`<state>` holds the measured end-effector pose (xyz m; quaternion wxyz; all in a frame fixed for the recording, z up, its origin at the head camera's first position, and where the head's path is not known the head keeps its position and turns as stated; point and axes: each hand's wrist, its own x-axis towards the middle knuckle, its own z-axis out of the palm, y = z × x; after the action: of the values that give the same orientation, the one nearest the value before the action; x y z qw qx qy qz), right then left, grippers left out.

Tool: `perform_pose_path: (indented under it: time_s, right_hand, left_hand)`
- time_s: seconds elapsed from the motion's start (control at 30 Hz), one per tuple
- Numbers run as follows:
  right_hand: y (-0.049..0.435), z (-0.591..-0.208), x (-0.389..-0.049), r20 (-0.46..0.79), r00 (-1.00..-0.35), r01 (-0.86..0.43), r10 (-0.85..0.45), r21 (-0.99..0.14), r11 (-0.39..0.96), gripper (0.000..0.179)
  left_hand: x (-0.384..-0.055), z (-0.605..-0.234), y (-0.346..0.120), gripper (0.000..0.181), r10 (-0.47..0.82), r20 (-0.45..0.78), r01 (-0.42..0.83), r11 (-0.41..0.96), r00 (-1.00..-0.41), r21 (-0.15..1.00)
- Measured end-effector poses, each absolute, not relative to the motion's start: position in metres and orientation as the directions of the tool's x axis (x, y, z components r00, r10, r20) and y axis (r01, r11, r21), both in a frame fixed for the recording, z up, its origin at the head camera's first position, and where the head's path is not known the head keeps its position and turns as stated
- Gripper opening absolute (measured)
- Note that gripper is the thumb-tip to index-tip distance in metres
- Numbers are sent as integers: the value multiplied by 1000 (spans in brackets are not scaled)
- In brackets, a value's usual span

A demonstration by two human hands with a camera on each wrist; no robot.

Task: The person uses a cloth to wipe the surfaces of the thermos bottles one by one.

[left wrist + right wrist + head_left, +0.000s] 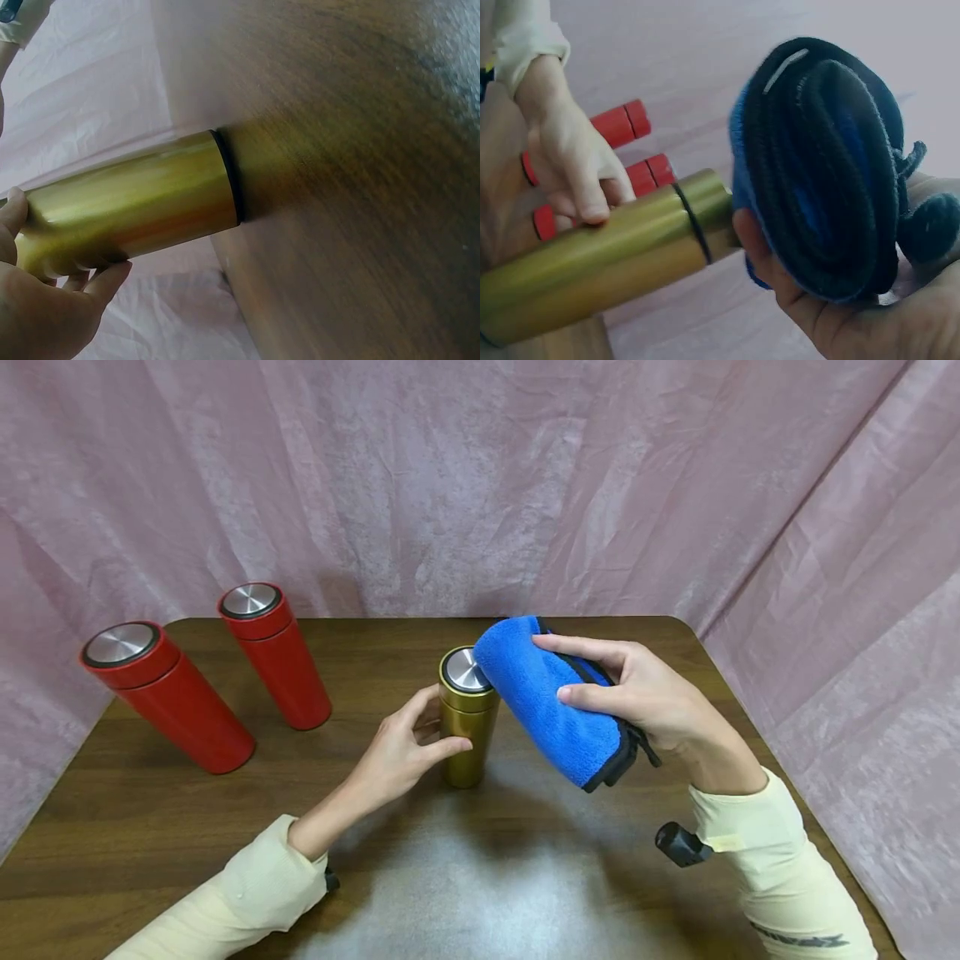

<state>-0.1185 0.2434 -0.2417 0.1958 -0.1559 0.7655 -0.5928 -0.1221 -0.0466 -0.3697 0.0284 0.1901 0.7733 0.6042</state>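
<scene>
A gold thermos flask [467,735] with a brushed steel lid top stands upright on the table. My left hand [405,747] grips its body from the left, thumb at the front; the left wrist view shows the fingers curled round the gold flask [135,199]. In my right hand [645,697] is a folded blue towel [551,706] with black edging, gripped from the right. One end of the towel touches or overlaps the right edge of the lid. The right wrist view looks into the dark rolled layers of the towel [821,180], close by the flask's top.
Two red thermos flasks [176,702] [277,660] with steel lid tops stand at the left of the wooden table [375,877]. A pink curtain [450,485] hangs behind and along the right side. Small black devices are strapped at both wrists.
</scene>
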Motion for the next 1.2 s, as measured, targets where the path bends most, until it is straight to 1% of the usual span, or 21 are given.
perform_pose_path:
  time_s: [0.07, 0.23, 0.5, 0.7, 0.83, 1.07, 1.2]
  right_hand:
    - [245, -237, -118, -126, -863, -20, -489, -959, 283, 57]
    - [247, -229, -117, -147, -842, -27, -520, -950, 312, 54]
    - [238, -222, -122, -129, -818, -76, -561, -942, 328, 53]
    - [226, -211, -129, -148, -804, -126, -576, -904, 409, 51]
    - [217, -206, -135, -157, -810, -156, -565, -872, 465, 50]
    - [211, -203, -148, -186, -837, -122, -515, -853, 507, 51]
    - [215, -203, -150, -168, -858, -133, -485, -839, 527, 50]
  left_hand:
    - [-122, -370, -47, 69, 323, 188, 261, 200, -928, 944]
    - [-122, -370, -48, 68, 321, 194, 266, 196, -927, 944]
    - [-122, -371, -48, 67, 324, 200, 269, 184, -925, 945]
    - [-122, -371, -49, 65, 332, 207, 276, 176, -920, 945]
    - [-122, -372, -49, 64, 338, 213, 282, 169, -917, 944]
    - [-123, -372, -48, 64, 342, 222, 292, 167, -913, 942]
    - [-123, -371, -47, 64, 340, 218, 289, 174, -915, 941]
